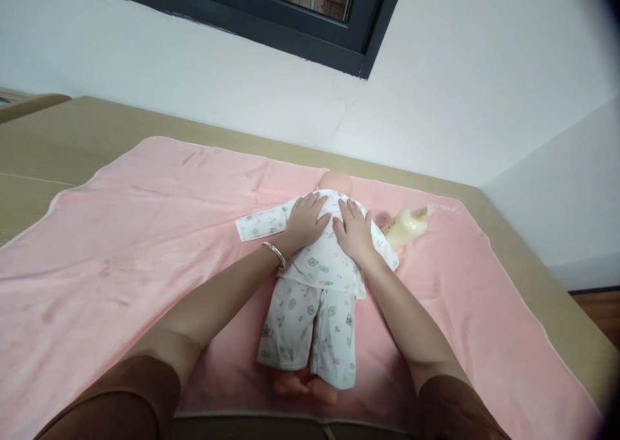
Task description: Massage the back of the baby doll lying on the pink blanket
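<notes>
The fingers of the left hand (305, 221) and right hand (356, 234) are extended and slightly spread, gripping nothing; both palms lie on the upper body of a doll (322, 262), hiding part of its printed shirt. The doll lies lengthwise on a pink blanket (159, 233), its face out of view, its hands not showing past the cuffs, its feet dim in shadow. A sleeve partly covers a cream bottle (409, 227) whose print is too small to read. A bracelet (275, 254) circles the left wrist. Beyond the table (39, 143), a dark window frame (290, 36) is cut off above.
</notes>
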Tool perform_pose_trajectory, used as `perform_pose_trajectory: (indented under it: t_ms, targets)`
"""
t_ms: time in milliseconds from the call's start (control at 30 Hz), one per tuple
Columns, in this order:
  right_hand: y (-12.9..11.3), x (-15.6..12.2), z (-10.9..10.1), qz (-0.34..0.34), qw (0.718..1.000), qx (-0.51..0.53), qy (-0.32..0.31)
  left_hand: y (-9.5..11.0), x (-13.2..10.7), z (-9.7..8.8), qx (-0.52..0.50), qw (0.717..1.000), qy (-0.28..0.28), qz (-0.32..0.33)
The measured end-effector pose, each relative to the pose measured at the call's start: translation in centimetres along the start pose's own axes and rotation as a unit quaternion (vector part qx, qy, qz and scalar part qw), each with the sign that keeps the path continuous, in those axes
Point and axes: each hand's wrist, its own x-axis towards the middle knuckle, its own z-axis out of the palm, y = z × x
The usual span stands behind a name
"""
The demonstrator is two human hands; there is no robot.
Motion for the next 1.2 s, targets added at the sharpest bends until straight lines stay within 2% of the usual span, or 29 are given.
perform_pose_trajectory:
  t_ms: [400,667,833,967,1100,1200]
  targets:
    - [0.1,0.0,0.2,0.001,1.0,-0.007,0.0,0.0,0.0,0.1,-0.012,1.0,0.012,-0.003]
    - [-0.9,-0.7,-0.7,0.002,0.997,-0.072,-0.002,0.1,-0.2,-0.1,-0.009,1.0,0.018,-0.001]
    - [0.2,0.0,-0.5,-0.025,0.999,-0.037,-0.022,-0.2,0.0,0.1,-0.019,1.0,-0.005,-0.016]
    - [0.7,0.4,-0.6,-0.045,0.998,-0.029,-0.031,0.0,0.3,-0.5,-0.007,1.0,-0.016,0.026]
    - [-1.1,-0.9,-1.0,-0.044,0.995,-0.09,0.001,1.5,-0.1,-1.6,0.033,0.996,-0.011,0.088]
    - [-2.5,-2.1,-1.2,-0.022,0.989,-0.143,0.04,2.7,-0.7,-2.0,0.062,0.994,0.003,0.095]
